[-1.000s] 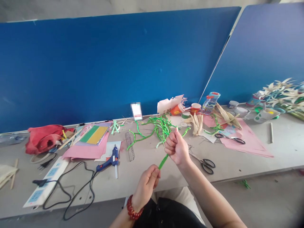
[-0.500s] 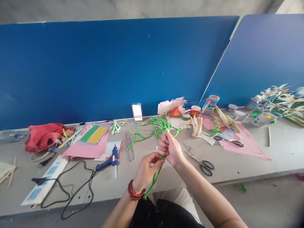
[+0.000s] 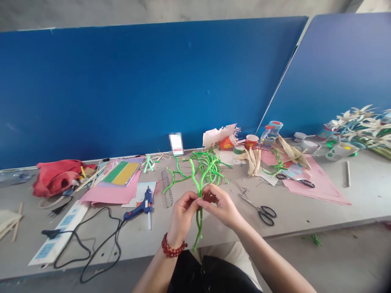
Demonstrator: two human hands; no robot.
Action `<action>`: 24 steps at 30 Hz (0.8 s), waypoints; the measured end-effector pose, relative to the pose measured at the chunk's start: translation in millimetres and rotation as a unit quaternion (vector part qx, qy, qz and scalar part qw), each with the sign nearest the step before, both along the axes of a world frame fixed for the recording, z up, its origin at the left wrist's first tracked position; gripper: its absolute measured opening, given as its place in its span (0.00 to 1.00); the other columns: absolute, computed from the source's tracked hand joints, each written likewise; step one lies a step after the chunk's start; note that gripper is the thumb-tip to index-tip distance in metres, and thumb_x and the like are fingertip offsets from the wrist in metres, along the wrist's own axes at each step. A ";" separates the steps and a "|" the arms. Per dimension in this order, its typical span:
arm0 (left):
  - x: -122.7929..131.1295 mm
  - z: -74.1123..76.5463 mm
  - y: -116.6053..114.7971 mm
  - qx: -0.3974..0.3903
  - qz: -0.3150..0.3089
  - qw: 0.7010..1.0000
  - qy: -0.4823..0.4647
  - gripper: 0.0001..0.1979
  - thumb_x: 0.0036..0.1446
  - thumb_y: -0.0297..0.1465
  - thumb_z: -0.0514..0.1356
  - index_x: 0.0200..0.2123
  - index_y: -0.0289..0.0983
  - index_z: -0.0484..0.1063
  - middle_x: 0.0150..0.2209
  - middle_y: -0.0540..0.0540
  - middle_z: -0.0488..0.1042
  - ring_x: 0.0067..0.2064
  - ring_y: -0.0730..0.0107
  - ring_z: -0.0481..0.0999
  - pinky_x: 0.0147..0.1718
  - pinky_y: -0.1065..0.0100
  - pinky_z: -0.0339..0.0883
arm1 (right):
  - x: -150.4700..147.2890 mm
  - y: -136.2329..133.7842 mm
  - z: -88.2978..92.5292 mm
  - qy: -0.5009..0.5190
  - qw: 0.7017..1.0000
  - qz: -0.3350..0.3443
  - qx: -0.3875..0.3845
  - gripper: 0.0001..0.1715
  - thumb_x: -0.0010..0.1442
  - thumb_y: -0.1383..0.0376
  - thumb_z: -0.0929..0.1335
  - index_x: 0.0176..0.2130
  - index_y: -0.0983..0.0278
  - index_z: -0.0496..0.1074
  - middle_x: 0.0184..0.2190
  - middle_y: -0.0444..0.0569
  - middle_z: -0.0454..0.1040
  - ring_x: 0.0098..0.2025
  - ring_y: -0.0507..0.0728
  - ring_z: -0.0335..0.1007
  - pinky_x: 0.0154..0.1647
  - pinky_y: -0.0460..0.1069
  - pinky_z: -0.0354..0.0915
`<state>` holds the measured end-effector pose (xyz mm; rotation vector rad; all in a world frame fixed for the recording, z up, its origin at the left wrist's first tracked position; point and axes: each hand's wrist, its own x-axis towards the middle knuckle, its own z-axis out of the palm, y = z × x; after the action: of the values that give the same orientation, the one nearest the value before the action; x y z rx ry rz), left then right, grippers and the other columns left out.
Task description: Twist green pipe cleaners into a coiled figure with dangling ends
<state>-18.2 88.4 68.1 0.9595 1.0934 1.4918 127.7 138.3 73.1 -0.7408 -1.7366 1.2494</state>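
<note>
Between my two hands is a small bunch of green pipe cleaners [image 3: 199,223], pinched near its middle, with ends sticking up above the fingers and others hanging down below. My left hand [image 3: 185,211], with a red bead bracelet [image 3: 173,246] at the wrist, grips it from the left by thumb and fingertips. From the right, my right hand [image 3: 220,205] pinches the same spot, its thumb meeting the left one. Just behind the hands lies a tangled pile of more green pipe cleaners [image 3: 210,160] on the table. The exact crossing of the stems is hidden by my fingers.
On the left are a blue glue gun [image 3: 141,206], a power strip [image 3: 59,234], coloured sheets [image 3: 122,173] and a red cloth [image 3: 58,175]. A ruler [image 3: 167,189] lies nearby. Black-handled scissors [image 3: 265,213], dried husks [image 3: 253,161], paper cups [image 3: 228,142] and white flowers [image 3: 363,120] are on the right.
My right hand has gone from a fist higher up to a fingertip pinch lower down, beside my left hand. The bunch now stands upright, its upper ends showing above the fingers.
</note>
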 end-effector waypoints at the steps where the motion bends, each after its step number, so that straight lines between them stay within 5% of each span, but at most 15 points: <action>1: 0.2 -0.5 -0.2 -0.002 0.002 1.000 -0.013 0.14 0.50 0.39 0.70 0.28 0.36 0.73 0.26 0.52 0.71 0.32 0.72 0.70 0.35 0.71 0.66 | 1.3 -1.1 -0.1 -0.008 1.000 0.004 0.017 0.10 0.59 0.59 0.73 0.36 0.61 0.70 0.33 0.44 0.68 0.33 0.53 0.68 0.33 0.47 0.65; 11: -2.6 3.7 -1.8 0.004 0.000 0.999 0.037 0.10 0.58 0.36 0.64 0.29 0.36 0.73 0.25 0.52 0.71 0.29 0.73 0.70 0.33 0.71 0.66 | 2.5 -3.4 -1.4 0.007 0.998 -0.007 0.067 0.04 0.59 0.67 0.72 0.37 0.61 0.72 0.34 0.45 0.71 0.33 0.53 0.71 0.35 0.49 0.69; 18: -3.2 9.6 -4.3 0.046 0.009 0.982 0.184 0.09 0.62 0.36 0.59 0.33 0.37 0.72 0.28 0.49 0.72 0.30 0.68 0.73 0.31 0.70 0.67 | -5.3 -9.6 -7.8 0.104 0.994 -0.039 -0.002 0.02 0.59 0.67 0.71 0.35 0.60 0.73 0.35 0.47 0.69 0.34 0.55 0.71 0.33 0.49 0.71; 24: -4.5 14.7 -3.9 0.087 0.013 0.944 0.318 0.09 0.64 0.32 0.56 0.30 0.38 0.70 0.29 0.48 0.70 0.29 0.69 0.72 0.29 0.71 0.66 | -7.2 -5.7 -7.7 0.118 0.989 -0.023 -0.088 0.08 0.54 0.65 0.73 0.30 0.62 0.69 0.29 0.43 0.68 0.28 0.52 0.65 0.28 0.46 0.63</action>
<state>-22.6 84.5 82.8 1.6268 1.4390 1.3442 120.5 132.6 65.3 -0.6975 -1.4252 1.4109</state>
